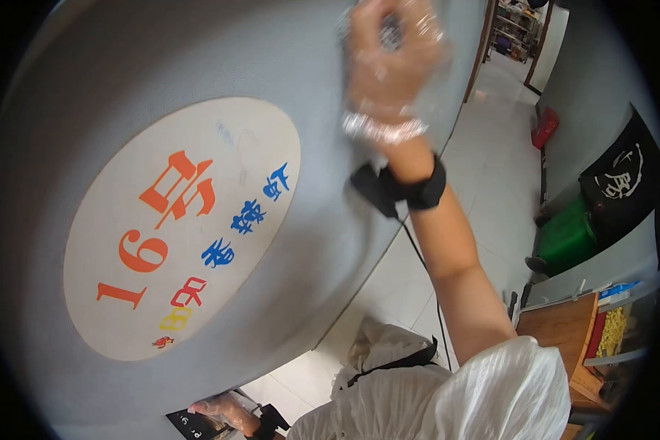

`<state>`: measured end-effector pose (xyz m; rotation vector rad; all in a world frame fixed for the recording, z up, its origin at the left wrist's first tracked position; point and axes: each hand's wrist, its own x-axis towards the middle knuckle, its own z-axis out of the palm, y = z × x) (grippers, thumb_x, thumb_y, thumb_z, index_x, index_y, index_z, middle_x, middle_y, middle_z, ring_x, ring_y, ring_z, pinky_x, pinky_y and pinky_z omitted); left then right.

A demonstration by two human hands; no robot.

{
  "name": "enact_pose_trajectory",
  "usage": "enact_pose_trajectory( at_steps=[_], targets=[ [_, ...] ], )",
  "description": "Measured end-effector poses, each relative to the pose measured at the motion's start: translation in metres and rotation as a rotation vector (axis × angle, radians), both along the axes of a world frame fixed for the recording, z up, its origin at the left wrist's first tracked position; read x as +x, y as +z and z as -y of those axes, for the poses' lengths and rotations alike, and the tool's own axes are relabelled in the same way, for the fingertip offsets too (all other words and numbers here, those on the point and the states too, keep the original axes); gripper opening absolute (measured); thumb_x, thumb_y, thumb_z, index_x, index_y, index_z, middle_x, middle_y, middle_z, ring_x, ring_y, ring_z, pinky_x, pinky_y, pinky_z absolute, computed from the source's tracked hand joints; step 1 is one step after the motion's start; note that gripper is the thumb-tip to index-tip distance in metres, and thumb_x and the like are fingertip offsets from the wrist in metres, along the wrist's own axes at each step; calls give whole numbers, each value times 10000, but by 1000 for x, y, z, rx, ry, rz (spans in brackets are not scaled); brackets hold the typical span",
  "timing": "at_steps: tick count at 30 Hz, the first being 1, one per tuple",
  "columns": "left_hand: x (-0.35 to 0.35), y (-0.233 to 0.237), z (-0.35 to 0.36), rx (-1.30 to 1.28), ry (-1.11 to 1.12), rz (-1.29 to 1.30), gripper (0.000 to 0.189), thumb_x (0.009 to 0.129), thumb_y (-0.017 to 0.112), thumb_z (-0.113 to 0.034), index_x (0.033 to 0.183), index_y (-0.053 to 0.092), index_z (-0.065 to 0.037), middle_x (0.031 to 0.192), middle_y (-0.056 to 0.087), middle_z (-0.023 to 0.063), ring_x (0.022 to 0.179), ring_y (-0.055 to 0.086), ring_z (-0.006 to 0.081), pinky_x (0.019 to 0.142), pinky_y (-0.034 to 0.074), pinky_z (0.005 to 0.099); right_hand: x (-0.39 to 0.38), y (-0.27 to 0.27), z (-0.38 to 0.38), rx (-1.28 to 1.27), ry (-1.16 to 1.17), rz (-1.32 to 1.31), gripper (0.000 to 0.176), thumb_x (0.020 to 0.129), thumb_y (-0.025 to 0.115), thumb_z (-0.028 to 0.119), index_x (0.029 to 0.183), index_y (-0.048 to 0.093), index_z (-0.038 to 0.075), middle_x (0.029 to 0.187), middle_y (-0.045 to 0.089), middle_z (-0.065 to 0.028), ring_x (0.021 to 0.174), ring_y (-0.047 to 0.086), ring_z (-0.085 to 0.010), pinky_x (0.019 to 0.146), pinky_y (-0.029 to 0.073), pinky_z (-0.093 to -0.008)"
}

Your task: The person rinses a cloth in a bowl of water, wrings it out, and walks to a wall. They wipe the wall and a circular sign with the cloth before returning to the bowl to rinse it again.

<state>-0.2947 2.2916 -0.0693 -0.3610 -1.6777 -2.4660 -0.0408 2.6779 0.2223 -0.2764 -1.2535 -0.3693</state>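
Observation:
My right hand, in a clear plastic glove, is raised against or close to the grey wall. Its fingers curl inward and are smeared by motion; a small dark, speckled patch shows between them, too blurred to name. A black band with a box and cable circles that wrist. Low at the left, my left hand, also gloved, grips a black flat thing with white lettering, partly cut off by the frame. Between the hands, an oval white sign on the wall carries orange, blue, red and yellow characters.
A tiled floor runs along the wall to a doorway with shelves. Along the right stand a red bin, a green bin, a black cloth with white characters and a wooden cabinet.

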Motion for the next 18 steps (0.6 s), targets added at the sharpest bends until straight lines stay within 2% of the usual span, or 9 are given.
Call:
enact_pose_trajectory(
  at_steps=[3,5,7,8,11,15,16,18],
  targets=[
    [-2,-1,-2,3,-12,0,864,836,310,-717,1325,344,-6,1335,382,159,1234,376,298,1020,333,470,-16,3,34,127,-66,49,182,791,580,15,676,451,73,626,436,-34,548,388,-150,484,356,-257],
    [-6,-2,-3,-5,-18,-8,861,837,309,-715,1325,344,-6,1336,381,159,1234,376,298,1020,333,470,-12,7,27,68,-596,57,193,792,558,4,655,443,76,617,421,-31,521,387,-156,470,361,-268],
    [-6,-3,-2,-7,-24,-6,859,839,308,-713,1325,344,-6,1336,381,159,1234,376,298,1020,333,470,-3,27,8,-48,-100,-70,178,787,576,33,660,459,76,616,432,-35,525,430,-157,479,389,-269],
    [-5,-3,-2,-6,-28,-4,858,839,308,-713,1325,344,-6,1336,381,159,1234,376,297,1020,333,470,-9,26,14,-107,-232,-61,180,790,573,23,664,450,62,615,434,-49,533,449,-166,493,400,-283],
    [-6,-5,-3,-2,-39,-3,855,841,306,-710,1325,345,-6,1336,381,159,1234,376,297,1020,333,470,-8,17,45,-115,-99,141,174,797,556,7,669,451,61,625,428,-52,550,430,-157,508,385,-296],
    [-9,-5,-3,-16,-45,-16,851,844,304,-707,1325,345,-6,1336,381,159,1234,375,297,1020,333,470,-4,30,11,-18,-132,-57,135,793,565,25,711,465,66,652,442,-60,575,449,-164,529,385,-301],
    [-8,-5,-4,-14,-47,-16,850,845,303,-706,1325,345,-7,1336,381,159,1234,375,296,1020,333,470,-13,28,18,-121,-424,-92,132,816,555,34,724,464,56,649,442,-63,553,439,-184,540,387,-312],
    [-7,-5,-3,-9,-51,-14,847,846,302,-705,1325,346,-7,1336,381,159,1234,375,296,1020,333,469,-9,15,30,-154,-245,25,62,845,530,53,801,487,53,722,474,-73,616,463,-187,592,407,-306]
  ],
)
